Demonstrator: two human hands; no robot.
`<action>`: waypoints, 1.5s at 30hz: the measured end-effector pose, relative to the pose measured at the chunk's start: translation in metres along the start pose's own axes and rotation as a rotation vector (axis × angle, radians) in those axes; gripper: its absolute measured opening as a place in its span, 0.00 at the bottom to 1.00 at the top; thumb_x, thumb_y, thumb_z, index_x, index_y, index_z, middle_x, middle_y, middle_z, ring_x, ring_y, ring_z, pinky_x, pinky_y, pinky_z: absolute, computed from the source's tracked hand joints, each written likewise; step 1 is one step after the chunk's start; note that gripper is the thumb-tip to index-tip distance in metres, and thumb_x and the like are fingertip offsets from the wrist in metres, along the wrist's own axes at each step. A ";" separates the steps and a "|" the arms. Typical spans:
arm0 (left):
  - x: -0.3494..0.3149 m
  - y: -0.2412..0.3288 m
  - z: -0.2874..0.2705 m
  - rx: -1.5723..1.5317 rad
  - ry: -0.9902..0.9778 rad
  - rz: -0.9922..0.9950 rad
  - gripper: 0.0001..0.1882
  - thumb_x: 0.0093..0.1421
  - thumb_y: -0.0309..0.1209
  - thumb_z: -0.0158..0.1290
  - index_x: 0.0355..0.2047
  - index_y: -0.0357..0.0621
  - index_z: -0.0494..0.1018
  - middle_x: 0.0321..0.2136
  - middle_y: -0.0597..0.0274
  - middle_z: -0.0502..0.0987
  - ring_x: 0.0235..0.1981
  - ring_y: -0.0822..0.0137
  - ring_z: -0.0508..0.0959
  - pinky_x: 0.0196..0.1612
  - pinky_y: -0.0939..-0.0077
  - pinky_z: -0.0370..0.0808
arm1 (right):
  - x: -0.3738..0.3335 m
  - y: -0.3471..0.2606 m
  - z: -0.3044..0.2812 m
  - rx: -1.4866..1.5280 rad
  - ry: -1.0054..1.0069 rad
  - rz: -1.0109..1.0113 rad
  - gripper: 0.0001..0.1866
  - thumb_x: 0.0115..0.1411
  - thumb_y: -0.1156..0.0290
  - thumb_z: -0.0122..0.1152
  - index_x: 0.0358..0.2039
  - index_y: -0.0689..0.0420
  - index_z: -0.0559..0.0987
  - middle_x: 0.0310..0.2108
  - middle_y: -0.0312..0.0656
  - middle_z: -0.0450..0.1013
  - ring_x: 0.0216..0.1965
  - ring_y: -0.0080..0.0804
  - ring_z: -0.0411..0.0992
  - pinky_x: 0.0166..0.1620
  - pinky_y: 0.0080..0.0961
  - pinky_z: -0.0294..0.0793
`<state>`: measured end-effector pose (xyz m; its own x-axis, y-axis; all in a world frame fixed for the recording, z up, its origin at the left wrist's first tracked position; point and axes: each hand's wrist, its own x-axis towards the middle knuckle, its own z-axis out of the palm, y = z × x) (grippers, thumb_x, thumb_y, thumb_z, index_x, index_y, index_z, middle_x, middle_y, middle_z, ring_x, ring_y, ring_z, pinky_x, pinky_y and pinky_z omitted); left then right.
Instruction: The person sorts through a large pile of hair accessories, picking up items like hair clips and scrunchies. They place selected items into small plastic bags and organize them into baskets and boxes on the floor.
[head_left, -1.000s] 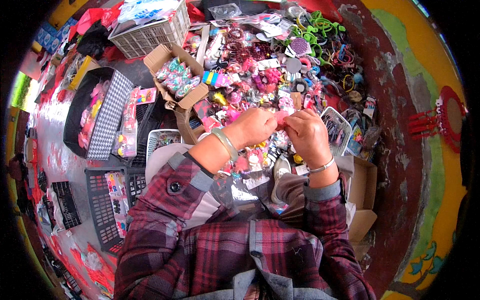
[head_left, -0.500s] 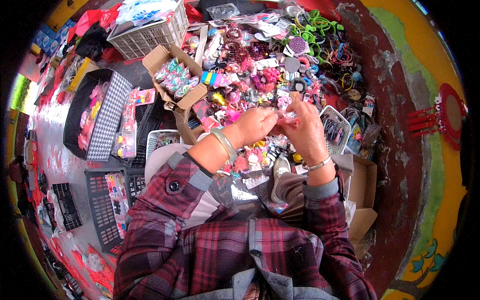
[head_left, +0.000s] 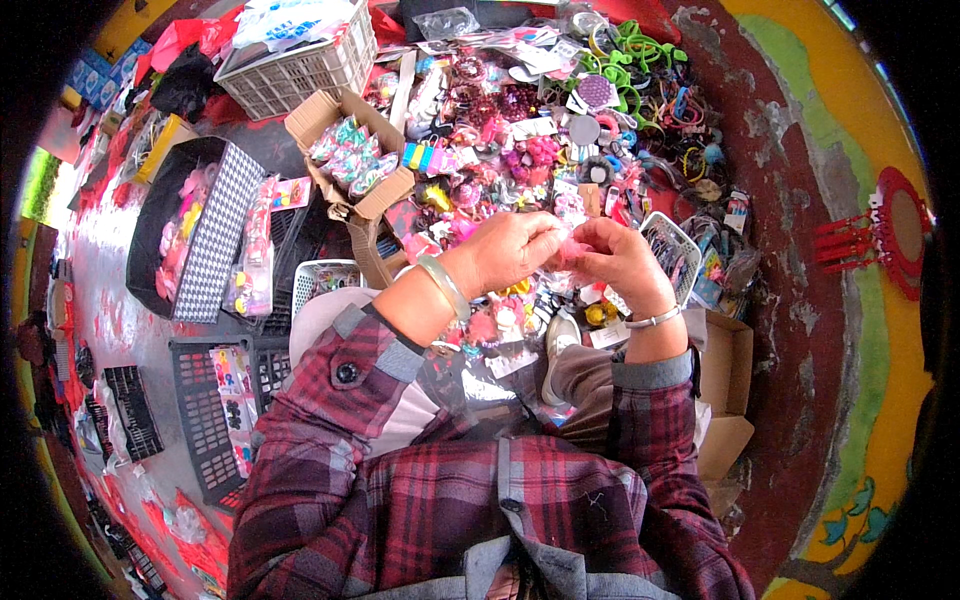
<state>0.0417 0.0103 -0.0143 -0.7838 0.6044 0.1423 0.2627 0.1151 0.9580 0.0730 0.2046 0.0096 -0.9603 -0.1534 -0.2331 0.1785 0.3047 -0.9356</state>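
Above a heap of hair accessories (head_left: 490, 190), my two hands meet at the fingertips. My left hand (head_left: 512, 252), a pale bangle on its wrist, is closed in a pinch on a small pink item (head_left: 570, 247). From the other side my right hand (head_left: 625, 268), with a thin silver bracelet, pinches the same item. It looks like a little pink hair ornament, perhaps in clear plastic; fingers cover most of it. Under and around the hands lie small packets, pink bows and carded clips.
At left of the heap stand a cardboard box (head_left: 395, 190) of packets, a houndstooth bin (head_left: 205, 250) and a beige crate (head_left: 300, 75). A white basket (head_left: 690, 240) of clips is right of my hands. Green headbands (head_left: 640, 60) lie far right; an open carton (head_left: 735, 365) stands near my right forearm.
My right hand has turned and lowered, its raised fingers now bent down beside the left fingertips. The left hand has barely shifted, and the pink item stays between them.
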 end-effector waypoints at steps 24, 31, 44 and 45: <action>-0.001 0.012 -0.002 -0.295 -0.102 -0.020 0.12 0.59 0.30 0.49 0.41 0.38 0.70 0.30 0.59 0.75 0.33 0.71 0.76 0.36 0.75 0.72 | 0.002 0.006 -0.002 -0.006 0.006 -0.043 0.10 0.48 0.74 0.65 0.30 0.60 0.74 0.26 0.31 0.71 0.28 0.16 0.67 0.32 0.14 0.68; 0.000 0.011 -0.005 0.187 0.154 0.278 0.10 0.57 0.32 0.48 0.33 0.38 0.74 0.27 0.49 0.76 0.30 0.53 0.76 0.33 0.69 0.73 | -0.009 -0.023 0.000 0.148 -0.061 -0.026 0.12 0.49 0.76 0.62 0.35 0.63 0.74 0.29 0.33 0.72 0.29 0.17 0.69 0.33 0.14 0.69; 0.001 0.009 -0.001 0.215 0.126 0.434 0.12 0.56 0.31 0.49 0.35 0.38 0.76 0.37 0.53 0.74 0.40 0.57 0.73 0.46 0.67 0.68 | -0.003 -0.004 -0.003 0.127 -0.075 -0.050 0.13 0.48 0.77 0.63 0.35 0.63 0.75 0.27 0.34 0.72 0.29 0.17 0.69 0.32 0.16 0.69; 0.002 0.011 -0.001 0.250 0.143 0.461 0.11 0.55 0.31 0.49 0.35 0.38 0.76 0.37 0.53 0.74 0.40 0.57 0.73 0.46 0.66 0.67 | -0.004 -0.006 -0.003 0.131 -0.099 -0.007 0.13 0.48 0.77 0.63 0.35 0.64 0.75 0.27 0.34 0.72 0.28 0.17 0.69 0.31 0.16 0.69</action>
<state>0.0424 0.0120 -0.0035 -0.6195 0.5255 0.5832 0.7097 0.0573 0.7022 0.0750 0.2060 0.0166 -0.9369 -0.2488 -0.2456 0.2046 0.1795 -0.9623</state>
